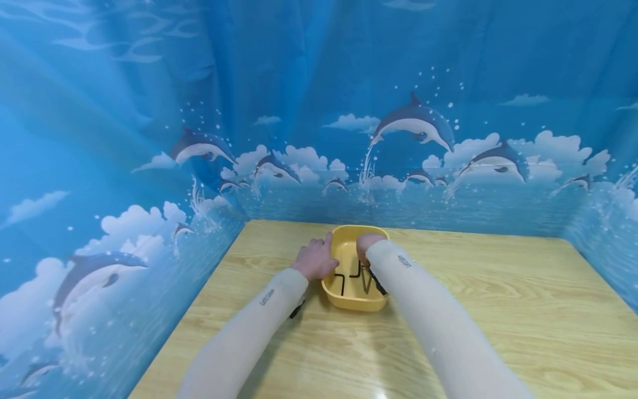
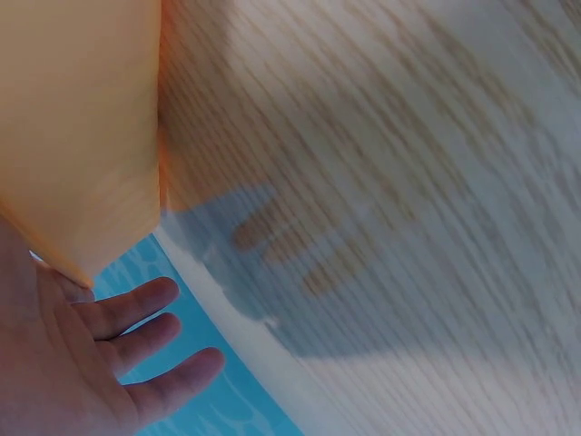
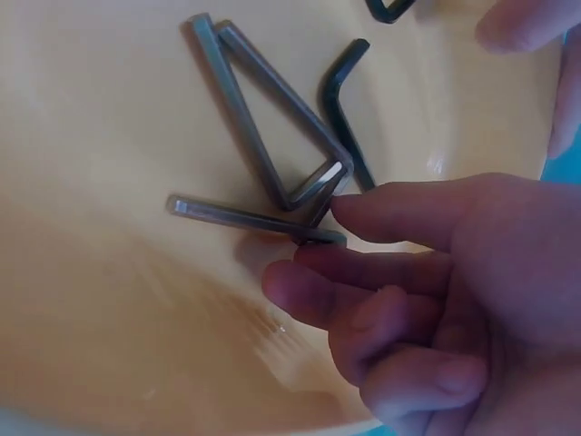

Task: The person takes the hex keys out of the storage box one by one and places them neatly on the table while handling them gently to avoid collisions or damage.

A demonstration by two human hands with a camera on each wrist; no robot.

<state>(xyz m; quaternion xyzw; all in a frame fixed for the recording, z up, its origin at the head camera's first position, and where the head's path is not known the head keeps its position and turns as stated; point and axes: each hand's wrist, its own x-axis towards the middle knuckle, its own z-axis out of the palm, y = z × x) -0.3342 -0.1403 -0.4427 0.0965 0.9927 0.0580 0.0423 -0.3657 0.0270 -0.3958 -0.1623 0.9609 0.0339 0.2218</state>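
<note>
A yellow plastic tub (image 1: 354, 303) stands on the table with several L-shaped hex keys inside. My left hand (image 1: 316, 259) grips its left rim, thumb inside; in the left wrist view the other fingers (image 2: 172, 377) spread out beside the outer wall. Down in the tub, my right hand (image 3: 418, 282) pinches the bent end of a silver hex key (image 3: 231, 215) between thumb and index finger. Two more silver hex keys (image 3: 238, 113) cross beside it, and a black hex key (image 3: 338, 104) lies just past them. Another black hex key (image 1: 342, 284) lies toward the tub's left side.
The tub sits near the back edge of the wood-grain table (image 1: 498, 299). A blue curtain (image 1: 319, 111) printed with dolphins and clouds hangs behind the table and along both sides. White sleeves cover both forearms.
</note>
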